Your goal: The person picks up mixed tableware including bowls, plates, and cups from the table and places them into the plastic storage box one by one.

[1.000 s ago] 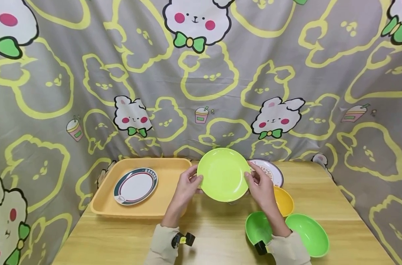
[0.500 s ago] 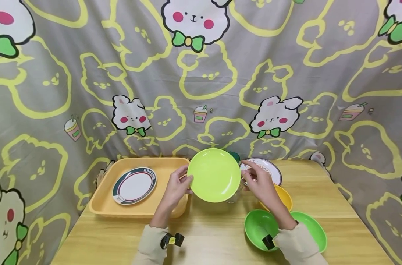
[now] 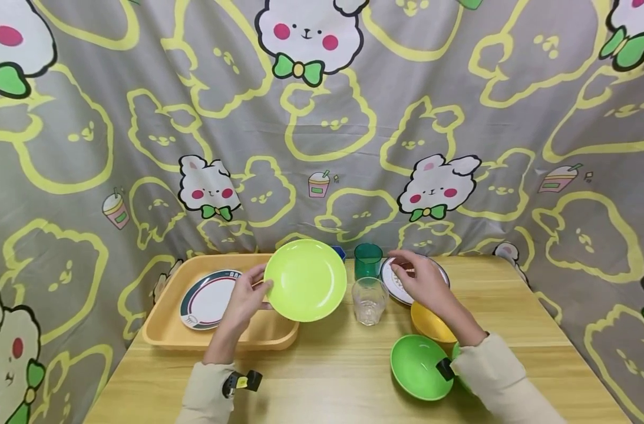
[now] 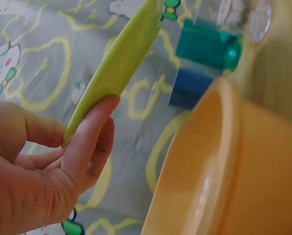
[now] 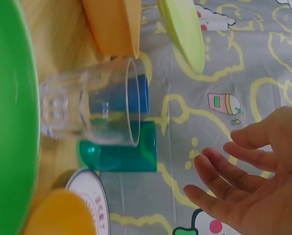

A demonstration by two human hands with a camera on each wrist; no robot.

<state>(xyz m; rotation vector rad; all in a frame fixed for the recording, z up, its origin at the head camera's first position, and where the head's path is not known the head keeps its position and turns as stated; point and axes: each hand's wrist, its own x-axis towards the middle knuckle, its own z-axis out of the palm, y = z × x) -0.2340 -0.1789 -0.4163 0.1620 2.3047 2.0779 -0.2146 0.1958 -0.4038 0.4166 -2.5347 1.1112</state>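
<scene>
My left hand point(image 3: 245, 298) pinches the left rim of a lime-green plate point(image 3: 306, 280), thumb on its face and fingers behind. In the head view the plate is raised and tilted toward me, overlapping the right side of the orange tray point(image 3: 221, 340). The left wrist view shows the plate point(image 4: 114, 68) edge-on above the tray wall point(image 4: 229, 161). My right hand point(image 3: 422, 282) hangs in the air with loosely bent fingers and nothing in them, over the white patterned plate point(image 3: 393, 285). A white plate with a dark green rim point(image 3: 207, 300) lies in the tray.
A clear glass point(image 3: 370, 301) stands mid-table, with a green cup point(image 3: 368, 262) and a partly hidden blue cup point(image 3: 339, 253) behind it. To the right are a yellow bowl point(image 3: 430, 323), a green bowl point(image 3: 419, 368) and another green bowl mostly behind the sleeve. A patterned curtain point(image 3: 343, 129) hangs at the back.
The lime-green plate has moved left with my left hand. My right hand has let go of its rim and drawn away to the right, so the clear glass and green cup now show.
</scene>
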